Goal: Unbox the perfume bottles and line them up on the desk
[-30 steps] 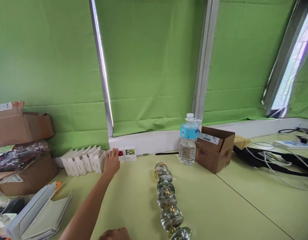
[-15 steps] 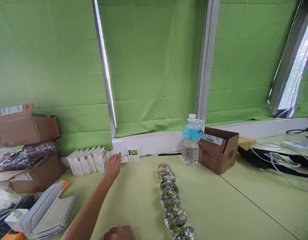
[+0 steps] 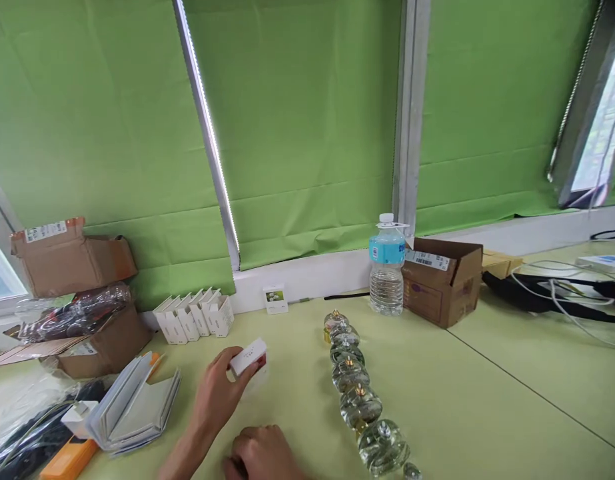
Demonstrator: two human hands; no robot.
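My left hand (image 3: 218, 395) holds a small white box (image 3: 248, 356) with a red side just above the green table, in front of me. My right hand (image 3: 260, 455) rests on the table at the bottom edge with its fingers curled; whether it holds anything I cannot tell. A row of several round glass bottles (image 3: 358, 393) with gold caps runs away from me on the right of the hands. A single white box with a flower picture (image 3: 276, 300) stands against the white sill. Several white boxes (image 3: 194, 319) stand in a row to its left.
A water bottle (image 3: 387, 275) and an open cardboard box (image 3: 442, 279) stand at the back right, with black cables (image 3: 552, 293) beyond. At the left lie folded white trays (image 3: 132, 407), cardboard boxes (image 3: 72, 257), plastic wrap and an orange tool (image 3: 67, 460). Green blinds (image 3: 307, 120) cover the window.
My left hand has come back from the sill with the small white box in it. Only one box is left standing there. The camera has tilted down and to the left.
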